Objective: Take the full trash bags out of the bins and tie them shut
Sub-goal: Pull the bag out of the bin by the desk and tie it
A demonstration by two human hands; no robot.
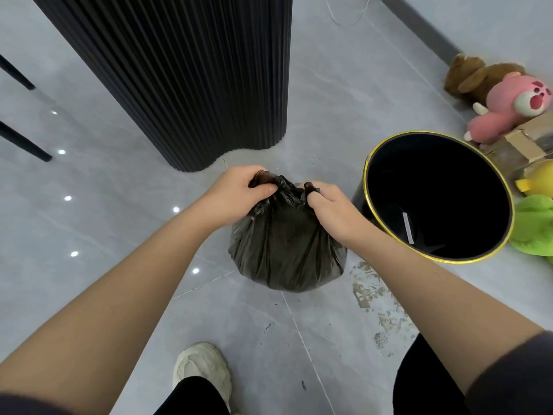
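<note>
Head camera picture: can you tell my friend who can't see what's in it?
Two bare hands, left hand and right hand, pinch the gathered top of a full black plastic trash bag sitting on a grey tiled floor. Beside it stands a bagless black bin with a gold rim, near plush toys.

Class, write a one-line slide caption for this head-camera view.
Both hands, left hand and right hand, gather the neck of a full black plastic trash bag beside an empty gold-rimmed black bin.
</note>
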